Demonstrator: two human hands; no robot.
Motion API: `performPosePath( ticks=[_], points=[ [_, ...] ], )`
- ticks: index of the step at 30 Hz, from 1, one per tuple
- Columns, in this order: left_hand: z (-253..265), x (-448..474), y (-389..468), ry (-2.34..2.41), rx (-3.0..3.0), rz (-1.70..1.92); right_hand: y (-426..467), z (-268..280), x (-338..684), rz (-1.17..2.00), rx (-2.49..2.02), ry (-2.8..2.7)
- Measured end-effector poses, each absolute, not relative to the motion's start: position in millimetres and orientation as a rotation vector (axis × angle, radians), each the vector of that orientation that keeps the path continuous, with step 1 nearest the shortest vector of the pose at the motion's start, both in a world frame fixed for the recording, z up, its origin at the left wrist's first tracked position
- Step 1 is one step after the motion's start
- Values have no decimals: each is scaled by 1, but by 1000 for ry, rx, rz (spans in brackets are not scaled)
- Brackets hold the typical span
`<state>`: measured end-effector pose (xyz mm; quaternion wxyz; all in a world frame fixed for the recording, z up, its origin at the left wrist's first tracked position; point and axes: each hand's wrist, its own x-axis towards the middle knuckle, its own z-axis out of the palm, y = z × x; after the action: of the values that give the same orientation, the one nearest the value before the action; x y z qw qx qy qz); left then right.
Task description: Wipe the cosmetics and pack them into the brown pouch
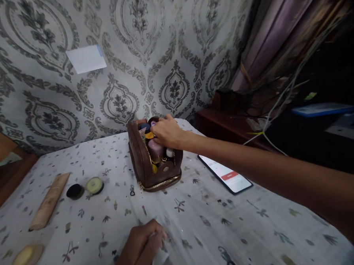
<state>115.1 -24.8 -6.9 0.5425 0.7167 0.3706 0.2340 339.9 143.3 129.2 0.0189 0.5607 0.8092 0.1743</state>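
A brown zippered cosmetic bag (139, 162) stands open on the patterned white sheet, packed with several small containers, among them a pinkish rounded one (157, 149). My right hand (168, 132) reaches over its far right side with fingers curled down among the contents. What those fingertips grip is hidden. Low in the picture, my left hand (144, 245) is closed near the sheet. Something pale shows under its fingers, too unclear to name.
On the left lie a beige tube (50, 200), a small black round item (75, 191), a yellow-green round container (94, 185) and a blurred yellowish jar (27, 258). A lit phone (226, 175) rests under my right forearm. Patterned wallpaper (144, 71) rises behind; cables (277, 99) hang at right.
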Motion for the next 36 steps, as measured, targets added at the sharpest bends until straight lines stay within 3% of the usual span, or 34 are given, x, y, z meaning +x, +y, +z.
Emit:
performPosePath(
  ticks=[16, 19, 23, 27, 30, 34, 36],
  points=[
    [5, 111, -20, 796, 1679, 554, 142, 138, 335, 502, 1691, 2413],
    [4, 108, -19, 787, 1665, 611, 131, 135, 341, 614, 1768, 2695],
    [11, 99, -10, 862, 1692, 734, 86, 118, 325, 797, 1480, 3449],
    [21, 85, 9, 1037, 1763, 965, 34, 76, 285, 193, 1132, 3844],
    [26, 70, 23, 1168, 1904, 1043, 14, 38, 255, -593, 1341, 3824],
    [30, 45, 39, 1407, 2111, 1082, 10, 3, 223, -2190, 1807, 2904],
    [32, 30, 47, 1511, 2134, 1165, 11, -5, 211, -2657, 1857, 2368]
  ],
)
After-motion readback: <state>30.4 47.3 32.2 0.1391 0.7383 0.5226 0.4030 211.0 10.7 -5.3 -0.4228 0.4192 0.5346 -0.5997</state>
